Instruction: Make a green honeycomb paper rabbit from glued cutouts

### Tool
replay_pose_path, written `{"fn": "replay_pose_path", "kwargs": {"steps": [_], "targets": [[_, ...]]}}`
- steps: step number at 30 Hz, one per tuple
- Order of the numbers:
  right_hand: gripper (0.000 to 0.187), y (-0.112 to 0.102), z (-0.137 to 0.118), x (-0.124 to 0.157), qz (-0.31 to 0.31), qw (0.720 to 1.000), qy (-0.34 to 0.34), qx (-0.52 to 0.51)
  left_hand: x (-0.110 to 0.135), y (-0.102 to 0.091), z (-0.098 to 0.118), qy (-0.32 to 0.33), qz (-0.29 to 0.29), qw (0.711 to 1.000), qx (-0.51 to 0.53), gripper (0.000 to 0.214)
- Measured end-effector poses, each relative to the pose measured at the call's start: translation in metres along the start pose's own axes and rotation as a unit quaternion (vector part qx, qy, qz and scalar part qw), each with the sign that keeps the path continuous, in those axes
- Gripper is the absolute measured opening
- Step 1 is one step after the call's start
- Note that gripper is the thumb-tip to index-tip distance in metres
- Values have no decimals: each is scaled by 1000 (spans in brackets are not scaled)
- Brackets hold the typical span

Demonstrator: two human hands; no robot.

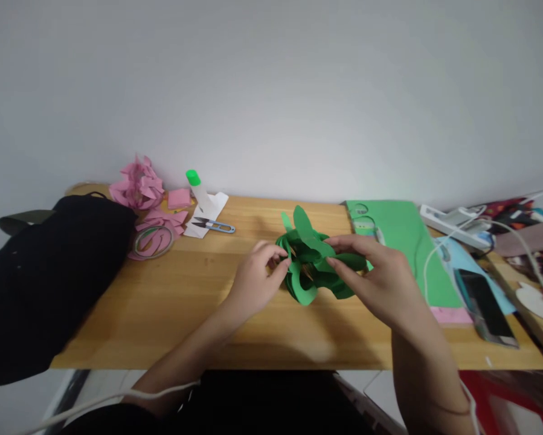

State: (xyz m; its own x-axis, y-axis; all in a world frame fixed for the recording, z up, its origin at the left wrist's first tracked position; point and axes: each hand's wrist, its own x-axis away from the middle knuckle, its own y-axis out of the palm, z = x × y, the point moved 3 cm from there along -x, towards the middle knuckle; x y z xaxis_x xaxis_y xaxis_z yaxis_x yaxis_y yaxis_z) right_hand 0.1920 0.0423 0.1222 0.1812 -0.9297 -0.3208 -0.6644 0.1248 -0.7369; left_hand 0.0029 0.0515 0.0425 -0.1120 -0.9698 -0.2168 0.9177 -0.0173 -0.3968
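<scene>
Between hands, mid wooden table (185, 302): green paper leaf cluster (310, 266); left hand (257, 272) pinches its left edge, right hand (380, 281) pinches upper leaf; likely best: steady base, bend leaf gently, avoid creasing

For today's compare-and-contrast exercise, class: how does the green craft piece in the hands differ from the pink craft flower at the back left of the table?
The green craft piece has broad, rounded loops; the pink craft flower has narrower, folded petals. The green craft piece is held by the left hand and right hand; the pink craft flower lies untouched near the wall. Both are layered craft shapes over one wooden table.
</scene>
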Motion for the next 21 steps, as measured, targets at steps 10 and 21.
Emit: {"fn": "replay_pose_path", "kwargs": {"steps": [10,21], "targets": [[19,-22,-8,-5,-29,997,-36,65,-10,13,-13,6,-36,997,62,13],[14,-49,-26,-6,-37,985,-142,95,-13,-15,15,210,9,968,-135,18]]}}
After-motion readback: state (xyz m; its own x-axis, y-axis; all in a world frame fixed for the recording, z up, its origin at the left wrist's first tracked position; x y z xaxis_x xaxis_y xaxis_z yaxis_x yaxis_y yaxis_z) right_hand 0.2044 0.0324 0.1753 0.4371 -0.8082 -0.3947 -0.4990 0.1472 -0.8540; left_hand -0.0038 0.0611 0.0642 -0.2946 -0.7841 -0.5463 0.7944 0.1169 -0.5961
